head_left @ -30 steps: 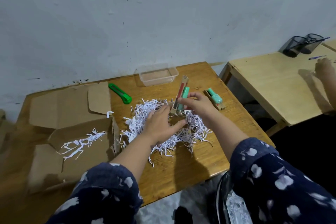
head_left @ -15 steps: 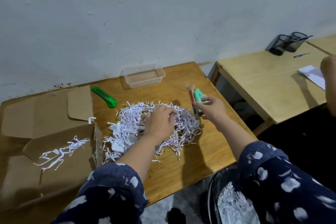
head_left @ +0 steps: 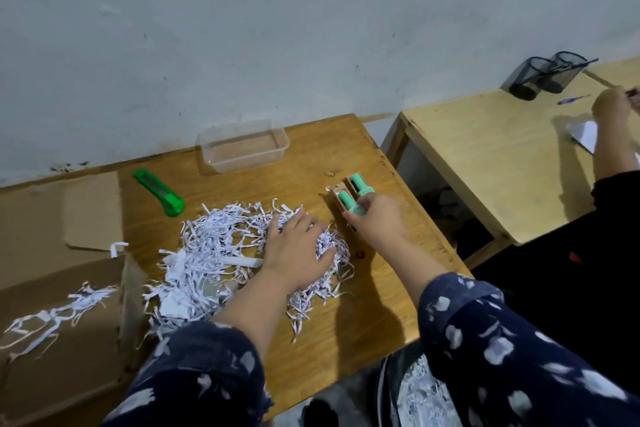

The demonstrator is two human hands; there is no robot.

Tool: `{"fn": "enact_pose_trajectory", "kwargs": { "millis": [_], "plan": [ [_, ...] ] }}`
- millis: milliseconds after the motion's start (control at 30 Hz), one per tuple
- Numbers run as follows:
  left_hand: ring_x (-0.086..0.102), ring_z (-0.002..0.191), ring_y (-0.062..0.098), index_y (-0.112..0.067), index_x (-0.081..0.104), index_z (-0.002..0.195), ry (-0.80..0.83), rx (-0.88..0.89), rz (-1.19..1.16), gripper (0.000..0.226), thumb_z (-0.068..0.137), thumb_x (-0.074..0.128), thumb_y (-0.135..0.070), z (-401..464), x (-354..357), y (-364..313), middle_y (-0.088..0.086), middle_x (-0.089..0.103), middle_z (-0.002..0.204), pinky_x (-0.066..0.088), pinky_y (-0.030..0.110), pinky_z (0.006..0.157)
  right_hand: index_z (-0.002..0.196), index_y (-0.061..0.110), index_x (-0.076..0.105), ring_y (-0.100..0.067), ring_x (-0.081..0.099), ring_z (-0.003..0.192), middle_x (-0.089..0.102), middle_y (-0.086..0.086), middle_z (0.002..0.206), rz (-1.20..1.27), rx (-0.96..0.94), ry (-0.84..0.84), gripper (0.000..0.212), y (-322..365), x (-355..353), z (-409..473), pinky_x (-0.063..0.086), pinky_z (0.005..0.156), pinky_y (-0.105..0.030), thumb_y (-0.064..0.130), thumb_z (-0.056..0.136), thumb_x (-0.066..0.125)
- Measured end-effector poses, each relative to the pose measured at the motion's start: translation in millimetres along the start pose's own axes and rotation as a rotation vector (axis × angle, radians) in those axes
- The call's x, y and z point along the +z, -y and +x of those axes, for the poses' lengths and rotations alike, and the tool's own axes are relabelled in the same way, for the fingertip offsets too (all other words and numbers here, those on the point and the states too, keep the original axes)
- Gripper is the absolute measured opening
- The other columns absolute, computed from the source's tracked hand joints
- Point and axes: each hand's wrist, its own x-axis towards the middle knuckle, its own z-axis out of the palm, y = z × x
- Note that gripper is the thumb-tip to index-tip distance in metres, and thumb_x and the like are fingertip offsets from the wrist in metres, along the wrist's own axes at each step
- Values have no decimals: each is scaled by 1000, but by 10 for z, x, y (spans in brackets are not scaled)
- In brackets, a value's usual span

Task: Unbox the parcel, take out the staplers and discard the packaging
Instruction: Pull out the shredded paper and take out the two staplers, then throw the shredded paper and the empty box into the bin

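Observation:
A pile of white shredded paper (head_left: 221,253) lies in the middle of the wooden table (head_left: 363,305). My left hand (head_left: 298,250) presses flat on its right side, fingers spread. My right hand (head_left: 375,222) holds a mint-green stapler in card packaging (head_left: 346,203) down on the table, right beside a second mint-green stapler (head_left: 360,185) that stands free. The flattened cardboard box (head_left: 62,315) lies at the left with a few paper shreds on it.
A green box cutter (head_left: 159,191) and a clear plastic tray (head_left: 242,146) lie at the back of the table. A black bag with shredded paper (head_left: 419,395) sits below the front edge. Another person's hand (head_left: 611,111) works at the neighbouring table with pen holders (head_left: 543,78).
My right hand carried the packaged stapler from above the shreds to the right and set it down beside the other stapler. My left hand moved onto the paper pile.

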Motion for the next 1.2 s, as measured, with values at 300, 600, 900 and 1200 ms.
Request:
{"fn": "enact_pose_trajectory", "kwargs": {
  "millis": [300, 600, 900, 1200],
  "plan": [
    [14, 146, 10, -34, 40, 140, -11, 24, 3, 54, 93, 32, -59, -317, 8, 200, -12, 33, 152, -3, 51, 117, 109, 16, 65, -22, 65, 87, 67, -4, 100, -125, -50, 14, 37, 320, 204, 162, 56, 75, -37, 44, 84, 64],
    [24, 142, 11, -39, 41, 140, -231, -30, -57, 62, 92, 8, -60, -457, -176, 333, -10, 35, 152, 11, 40, 115, 146, 20, 25, -29, 60, 103, 58, -14, 123, -90, -67, -14, 69, 94, 291, -143, 52, 79, -39, 26, 88, 62],
    [-4, 148, 31, -31, 23, 150, -42, -414, -19, 63, 95, 9, -60, -711, -203, 902, -2, 2, 162, -1, 57, 116, 145, 18, 27, -27, 52, 117, 52, -12, 130, 15, -132, 22, 53, -86, 508, -793, 48, 97, -42, 33, 97, 44],
    [20, 145, 16, -31, 26, 149, -12, -184, -301, 54, 100, 16, -51, -955, -172, 735, -6, 27, 157, 15, 45, 118, 150, 26, 19, -22, 1, 148, 18, 2, 158, 14, -321, 246, 57, 218, 801, -1166, -6, 114, -53, 50, 98, 11]
  ]
}}
